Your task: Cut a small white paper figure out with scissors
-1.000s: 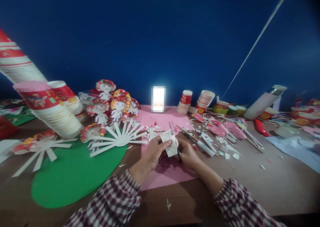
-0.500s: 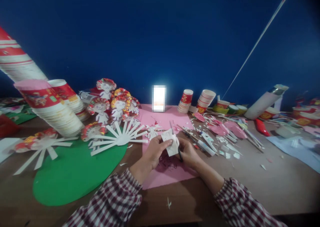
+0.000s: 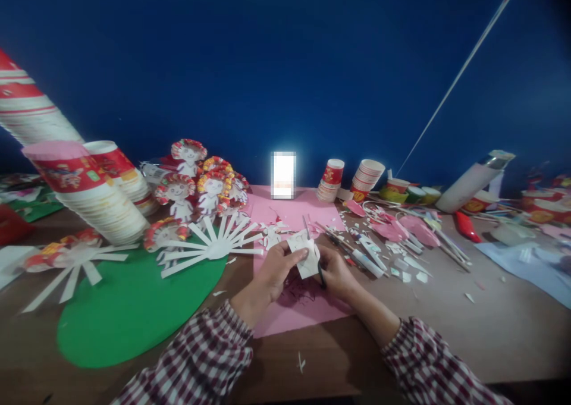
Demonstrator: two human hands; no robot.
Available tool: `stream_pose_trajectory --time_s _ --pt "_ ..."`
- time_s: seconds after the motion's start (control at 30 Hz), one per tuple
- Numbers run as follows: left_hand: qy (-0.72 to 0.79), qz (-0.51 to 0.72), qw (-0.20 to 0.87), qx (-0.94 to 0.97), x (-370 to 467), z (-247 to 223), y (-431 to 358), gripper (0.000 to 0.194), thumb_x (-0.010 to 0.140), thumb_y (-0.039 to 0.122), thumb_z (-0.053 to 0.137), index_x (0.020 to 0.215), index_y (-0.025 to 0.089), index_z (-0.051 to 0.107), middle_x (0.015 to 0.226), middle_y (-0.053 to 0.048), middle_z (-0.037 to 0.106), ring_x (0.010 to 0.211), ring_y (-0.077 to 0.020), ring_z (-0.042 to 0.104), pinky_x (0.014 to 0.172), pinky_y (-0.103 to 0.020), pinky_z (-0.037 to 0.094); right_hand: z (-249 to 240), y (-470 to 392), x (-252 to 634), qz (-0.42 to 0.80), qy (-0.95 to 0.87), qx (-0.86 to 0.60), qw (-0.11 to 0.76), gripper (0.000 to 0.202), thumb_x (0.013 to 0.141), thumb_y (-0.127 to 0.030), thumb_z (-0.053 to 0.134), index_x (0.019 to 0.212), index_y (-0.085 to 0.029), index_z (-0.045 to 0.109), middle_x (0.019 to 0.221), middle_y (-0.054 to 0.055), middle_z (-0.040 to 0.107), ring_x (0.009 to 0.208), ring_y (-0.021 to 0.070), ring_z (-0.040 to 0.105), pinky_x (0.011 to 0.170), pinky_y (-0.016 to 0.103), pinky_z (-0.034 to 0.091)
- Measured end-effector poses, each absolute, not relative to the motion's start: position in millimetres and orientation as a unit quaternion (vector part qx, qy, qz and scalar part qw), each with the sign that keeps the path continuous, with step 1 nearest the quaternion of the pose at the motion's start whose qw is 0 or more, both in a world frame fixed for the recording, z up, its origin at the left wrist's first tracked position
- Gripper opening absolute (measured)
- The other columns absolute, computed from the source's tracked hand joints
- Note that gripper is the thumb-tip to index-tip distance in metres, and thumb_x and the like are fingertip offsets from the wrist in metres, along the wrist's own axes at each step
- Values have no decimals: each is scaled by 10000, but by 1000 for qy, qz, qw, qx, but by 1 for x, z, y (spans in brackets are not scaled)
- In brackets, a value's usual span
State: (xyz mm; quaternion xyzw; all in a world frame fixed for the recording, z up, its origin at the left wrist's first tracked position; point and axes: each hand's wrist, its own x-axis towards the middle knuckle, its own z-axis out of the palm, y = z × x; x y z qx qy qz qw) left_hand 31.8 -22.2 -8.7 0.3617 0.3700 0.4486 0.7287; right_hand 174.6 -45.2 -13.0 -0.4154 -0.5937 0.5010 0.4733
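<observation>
My left hand point(image 3: 277, 268) pinches a small piece of white paper point(image 3: 307, 263) with faint drawn lines, its thumb lying across the front. In my right hand point(image 3: 338, 274) is a pair of scissors point(image 3: 322, 276); a dark handle shows below the fingers and a blade tip pokes up behind the paper's top edge. The blades are mostly hidden by the paper, so I cannot tell how far apart they are. Both hands are held over a pink sheet point(image 3: 307, 310) that carries dark scraps.
Stacked paper cups point(image 3: 89, 185) lean at the left, beside paper dolls point(image 3: 214, 191) and a white fan-cut strip piece point(image 3: 218, 248) on a green sheet point(image 3: 134, 316). Paper scraps, pens and a glue bottle point(image 3: 366, 262) lie to the right. A bright phone-like screen point(image 3: 283, 176) stands behind.
Almost nothing differs. The hands, paper and scissors keep nearly the same place, while the view shifts very slightly.
</observation>
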Motion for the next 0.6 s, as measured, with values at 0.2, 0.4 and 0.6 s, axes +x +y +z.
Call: stream_pose_trajectory --time_s 0.2,0.4,0.6 --pt "366 447 734 357 32 -7 -23 416 577 279 826 921 95 683 722 -71 714 587 -161 637 606 -283 508 -12 -46 175 498 -599 -414 471 258 683 -147 635 938 -142 671 789 28 699 720 172 634 614 234 488" --pt "360 447 733 364 32 -7 -23 414 585 274 822 925 87 678 711 -64 710 571 -148 623 586 -269 501 -11 -46 175 492 -603 -409 476 248 682 -143 634 926 -126 673 799 30 696 710 158 619 622 226 474" --pt "367 446 734 358 32 -7 -22 424 578 270 827 932 91 675 733 -71 716 584 -154 630 594 -276 507 -14 -45 175 494 -598 -412 478 246 676 -141 632 918 -127 671 775 21 686 658 140 596 584 218 456"
